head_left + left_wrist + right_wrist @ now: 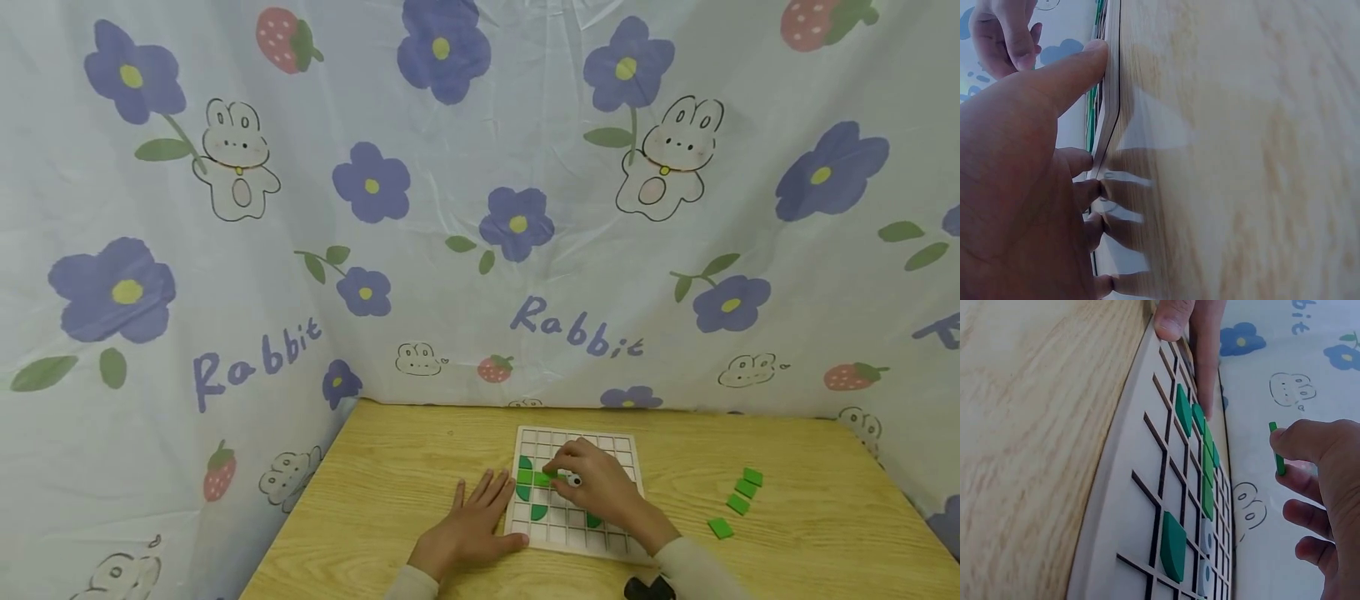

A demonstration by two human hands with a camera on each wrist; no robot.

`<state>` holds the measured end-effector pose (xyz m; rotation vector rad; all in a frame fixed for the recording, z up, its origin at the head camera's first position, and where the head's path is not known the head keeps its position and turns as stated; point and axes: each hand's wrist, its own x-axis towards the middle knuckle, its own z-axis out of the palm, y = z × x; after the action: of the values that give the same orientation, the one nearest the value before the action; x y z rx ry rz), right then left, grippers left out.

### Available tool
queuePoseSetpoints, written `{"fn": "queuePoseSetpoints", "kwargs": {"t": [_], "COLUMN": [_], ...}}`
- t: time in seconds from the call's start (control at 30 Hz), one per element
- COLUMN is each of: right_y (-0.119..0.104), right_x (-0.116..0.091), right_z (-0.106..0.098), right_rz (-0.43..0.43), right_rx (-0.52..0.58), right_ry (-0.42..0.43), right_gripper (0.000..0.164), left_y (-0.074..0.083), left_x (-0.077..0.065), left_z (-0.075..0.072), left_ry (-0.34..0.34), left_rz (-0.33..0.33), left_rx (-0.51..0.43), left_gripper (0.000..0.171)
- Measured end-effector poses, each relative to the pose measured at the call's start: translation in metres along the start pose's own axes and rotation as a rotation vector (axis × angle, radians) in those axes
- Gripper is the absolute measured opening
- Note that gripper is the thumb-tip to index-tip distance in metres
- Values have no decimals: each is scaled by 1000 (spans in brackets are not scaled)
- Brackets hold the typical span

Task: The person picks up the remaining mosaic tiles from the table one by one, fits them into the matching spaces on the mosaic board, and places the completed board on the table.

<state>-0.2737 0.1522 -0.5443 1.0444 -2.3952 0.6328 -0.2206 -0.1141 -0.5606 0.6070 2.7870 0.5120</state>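
Note:
My right hand is above a pale wooden grid board. Between its thumb and index finger it pinches a thin green square tile, lifted off the board in the right wrist view. My left hand lies flat at the board's left side with fingers spread; its thumb touches the board's edge. In the grid sit a row of light green squares, dark green rounded pieces and white pieces with eye-like dots.
Several loose green square tiles lie on the wooden table to the right of the board. A patterned cloth hangs behind the table's far edge and along its left side. A black object shows by the right sleeve.

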Motion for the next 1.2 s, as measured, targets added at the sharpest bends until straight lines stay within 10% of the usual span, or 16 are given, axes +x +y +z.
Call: {"fn": "queuePoseSetpoints", "kwargs": {"t": [1.2], "right_y": [1], "right_x": [-4], "right_z": [38], "right_rz": [59], "right_rx": [38], "right_ry": [-169], "right_gripper": [5], "left_y": [-1], "left_x": [-1], "left_z": [0], "left_ry": [-2], "left_rz": [15], "left_rx": [3], "left_gripper": [93]}}
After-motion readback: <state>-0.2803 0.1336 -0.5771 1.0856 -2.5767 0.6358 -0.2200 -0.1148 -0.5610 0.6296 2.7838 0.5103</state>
